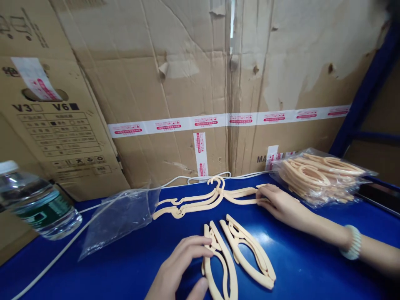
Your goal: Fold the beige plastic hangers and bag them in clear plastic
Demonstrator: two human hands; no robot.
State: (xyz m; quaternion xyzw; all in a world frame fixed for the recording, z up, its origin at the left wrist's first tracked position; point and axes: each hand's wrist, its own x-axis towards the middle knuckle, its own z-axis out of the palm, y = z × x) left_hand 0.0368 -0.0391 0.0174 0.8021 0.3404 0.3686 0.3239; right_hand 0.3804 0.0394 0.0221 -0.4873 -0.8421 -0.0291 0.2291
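Observation:
My left hand point(181, 266) rests at the bottom centre, fingers curled onto the left of two folded cream plastic hangers point(218, 258). The second folded hanger point(250, 252) lies just to its right, untouched. Farther back, unfolded cream hangers point(206, 198) lie stacked on the blue table point(131, 266). My right hand point(278, 204), with a pale bead bracelet on the wrist, reaches in from the right. Its fingers are closed on the right arm of those unfolded hangers.
An empty clear plastic bag point(121, 216) lies left of the hangers. A water bottle point(34, 204) lies on its side at far left. A bagged pile of hangers point(321, 175) sits at the back right. Cardboard boxes point(175, 83) wall the back; a white cable point(62, 250) runs along the table.

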